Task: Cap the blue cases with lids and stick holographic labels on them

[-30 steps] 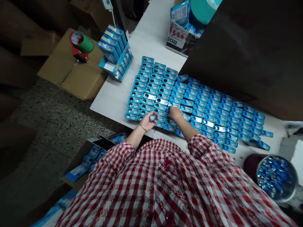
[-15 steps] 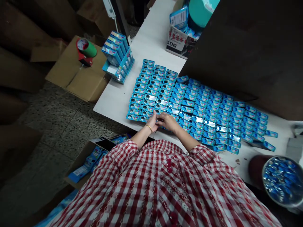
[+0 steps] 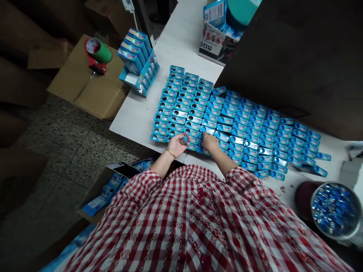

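Note:
Rows of small blue rectangular cases (image 3: 185,101) cover the white table in front of me. Those on the left show a dark round spot at one end; many further right show a blue one. My left hand (image 3: 175,146), with a gold bangle at the wrist, is palm up at the near edge of the rows. Its curled fingers hold a small round disc (image 3: 183,141), dark with a pale rim. To its right, my right hand (image 3: 210,143) reaches down onto the cases, fingers bent together at one case's end. What its fingertips pinch, if anything, is hidden.
A metal bowl (image 3: 315,221) of shiny blue pieces stands at the right. A dark panel (image 3: 289,56) borders the rows behind. At the left are a blue display box (image 3: 147,77), a tape dispenser (image 3: 96,68) on a carton (image 3: 99,96), and an open carton (image 3: 95,190) of blue packets.
My hands were together over the near row; now they are apart. The left has moved left and turned up, showing the disc. The right has moved right onto another case.

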Demonstrator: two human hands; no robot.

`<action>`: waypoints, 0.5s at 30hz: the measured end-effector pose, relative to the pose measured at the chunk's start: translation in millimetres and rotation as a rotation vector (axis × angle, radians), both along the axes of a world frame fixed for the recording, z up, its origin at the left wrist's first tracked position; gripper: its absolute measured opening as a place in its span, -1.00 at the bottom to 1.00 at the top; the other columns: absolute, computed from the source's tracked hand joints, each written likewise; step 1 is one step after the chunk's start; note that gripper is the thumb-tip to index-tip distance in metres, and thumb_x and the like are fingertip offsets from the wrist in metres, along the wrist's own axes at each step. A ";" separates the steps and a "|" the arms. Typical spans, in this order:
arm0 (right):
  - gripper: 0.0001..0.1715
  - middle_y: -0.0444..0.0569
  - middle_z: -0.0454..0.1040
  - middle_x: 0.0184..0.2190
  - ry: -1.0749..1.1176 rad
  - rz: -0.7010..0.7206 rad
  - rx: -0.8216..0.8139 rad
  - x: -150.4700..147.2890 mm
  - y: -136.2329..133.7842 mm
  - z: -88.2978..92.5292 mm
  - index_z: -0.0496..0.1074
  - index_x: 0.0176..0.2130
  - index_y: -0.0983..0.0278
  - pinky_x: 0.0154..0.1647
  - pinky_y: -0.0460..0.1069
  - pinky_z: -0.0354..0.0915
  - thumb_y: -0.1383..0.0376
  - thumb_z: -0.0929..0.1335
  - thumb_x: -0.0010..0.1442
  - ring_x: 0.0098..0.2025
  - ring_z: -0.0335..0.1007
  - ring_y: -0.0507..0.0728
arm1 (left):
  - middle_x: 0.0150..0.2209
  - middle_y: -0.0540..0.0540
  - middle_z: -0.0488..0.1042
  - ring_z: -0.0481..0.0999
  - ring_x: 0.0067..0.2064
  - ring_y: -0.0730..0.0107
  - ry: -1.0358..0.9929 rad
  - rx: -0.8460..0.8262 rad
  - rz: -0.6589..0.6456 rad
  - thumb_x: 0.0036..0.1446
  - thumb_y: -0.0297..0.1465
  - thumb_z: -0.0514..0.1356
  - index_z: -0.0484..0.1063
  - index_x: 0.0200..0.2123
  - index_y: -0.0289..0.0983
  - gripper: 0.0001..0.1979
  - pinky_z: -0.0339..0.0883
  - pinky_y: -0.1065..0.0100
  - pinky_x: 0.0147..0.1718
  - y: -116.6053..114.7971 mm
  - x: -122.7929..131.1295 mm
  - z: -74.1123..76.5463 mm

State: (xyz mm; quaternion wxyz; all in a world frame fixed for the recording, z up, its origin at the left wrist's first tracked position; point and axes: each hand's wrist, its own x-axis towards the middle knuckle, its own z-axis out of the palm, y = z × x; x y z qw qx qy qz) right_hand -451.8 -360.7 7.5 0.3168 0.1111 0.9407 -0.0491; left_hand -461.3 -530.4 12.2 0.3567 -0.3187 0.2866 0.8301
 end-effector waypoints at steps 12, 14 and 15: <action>-0.72 -0.01 0.46 -0.23 0.331 0.098 -0.483 8.5 -12.6 18.1 0.38 -0.11 0.22 -0.21 -0.05 0.23 0.19 0.30 0.17 -0.20 0.38 0.10 | -0.42 -0.07 0.44 0.47 -0.32 0.48 0.086 -0.041 0.100 0.04 -0.61 0.16 0.39 -0.38 -0.35 -0.92 0.33 0.40 -0.27 -0.7 10.4 -6.3; -0.73 -0.02 0.43 -0.22 0.420 0.160 -0.664 10.5 -27.6 19.3 0.40 -0.16 0.24 -0.24 -0.07 0.21 0.20 0.35 0.11 -0.23 0.34 0.07 | -0.44 -0.03 0.43 0.43 -0.39 0.55 0.086 -0.052 0.121 0.03 -0.59 0.20 0.38 -0.41 -0.34 -0.93 0.30 0.47 -0.36 0.0 12.9 -8.6; -0.74 -0.02 0.43 -0.24 0.438 0.153 -0.722 10.5 -33.7 18.3 0.41 -0.20 0.25 -0.26 -0.07 0.21 0.20 0.38 0.08 -0.26 0.33 0.06 | -0.45 -0.02 0.43 0.42 -0.41 0.57 0.085 -0.056 0.133 0.02 -0.58 0.22 0.37 -0.43 -0.34 -0.92 0.28 0.49 -0.39 -0.1 14.6 -9.5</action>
